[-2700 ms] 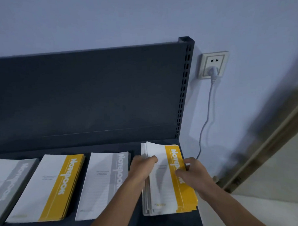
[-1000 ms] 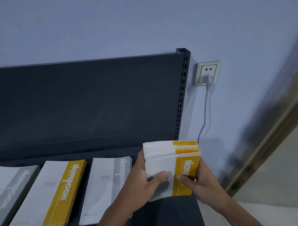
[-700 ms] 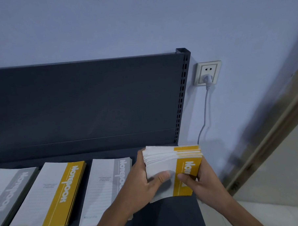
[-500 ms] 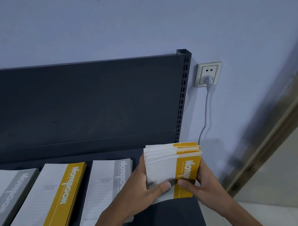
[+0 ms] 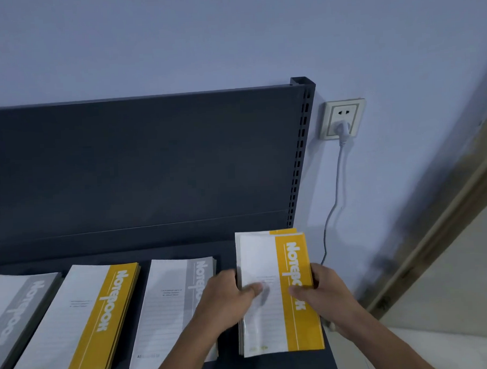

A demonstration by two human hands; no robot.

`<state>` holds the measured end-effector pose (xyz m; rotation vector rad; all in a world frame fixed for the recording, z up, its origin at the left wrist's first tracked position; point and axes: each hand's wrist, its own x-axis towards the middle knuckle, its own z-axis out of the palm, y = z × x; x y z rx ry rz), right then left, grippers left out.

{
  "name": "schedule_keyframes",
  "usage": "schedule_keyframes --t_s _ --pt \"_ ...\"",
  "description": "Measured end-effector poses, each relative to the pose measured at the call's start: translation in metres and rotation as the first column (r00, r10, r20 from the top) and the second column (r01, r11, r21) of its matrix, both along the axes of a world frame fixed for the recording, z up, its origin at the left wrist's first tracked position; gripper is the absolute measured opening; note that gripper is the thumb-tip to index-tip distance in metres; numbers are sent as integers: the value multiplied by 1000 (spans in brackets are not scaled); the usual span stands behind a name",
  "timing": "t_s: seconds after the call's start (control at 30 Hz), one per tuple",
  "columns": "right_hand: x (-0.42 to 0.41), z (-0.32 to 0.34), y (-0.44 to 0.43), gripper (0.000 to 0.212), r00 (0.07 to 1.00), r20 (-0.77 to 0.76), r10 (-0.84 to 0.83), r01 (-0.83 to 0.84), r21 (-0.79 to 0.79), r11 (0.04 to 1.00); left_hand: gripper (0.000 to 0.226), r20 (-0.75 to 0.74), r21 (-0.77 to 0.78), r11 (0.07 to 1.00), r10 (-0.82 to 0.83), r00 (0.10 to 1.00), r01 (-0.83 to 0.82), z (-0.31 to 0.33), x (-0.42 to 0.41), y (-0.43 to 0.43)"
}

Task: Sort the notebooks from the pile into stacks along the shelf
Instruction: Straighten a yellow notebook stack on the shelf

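A pile of notebooks (image 5: 279, 263) with a yellow-banded one on top lies flat at the right end of the dark shelf (image 5: 225, 249). My left hand (image 5: 228, 299) grips its left edge, thumb on the white cover. My right hand (image 5: 322, 289) grips the right edge, thumb on the yellow band. To the left lie three stacks: a grey-banded stack (image 5: 172, 304) partly under my left forearm, a yellow-banded stack (image 5: 83, 317), and a grey-banded stack (image 5: 16, 311) cut off by the frame's left edge.
The shelf's dark back panel (image 5: 141, 166) rises behind the stacks, with a perforated upright (image 5: 302, 154) at its right end. A wall socket (image 5: 342, 118) with a plugged white cable (image 5: 335, 202) sits to the right. A door frame (image 5: 434, 231) runs diagonally at far right.
The pile was lifted and held upright on its edge between both hands; now it lies flat on the shelf again, with both hands still on its sides.
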<state>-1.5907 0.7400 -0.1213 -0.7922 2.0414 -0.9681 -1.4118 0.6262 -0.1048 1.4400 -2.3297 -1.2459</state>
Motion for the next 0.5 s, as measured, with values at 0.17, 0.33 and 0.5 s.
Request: schedule_keyframes --t_s 0.17,0.33,0.5 --pt "1 -9 -8 6 999 -34 -11 16 127 992 37 166 -12 999 36 985 -34 -17 -9 -4" --pt "-2 -16 -16 12 998 -60 -12 23 196 980 38 199 -78 997 35 979 -20 -21 -13 -3" --pt "-4 -20 -18 19 992 -128 21 5 200 980 37 239 -149 989 15 971 21 -22 -14 -5"
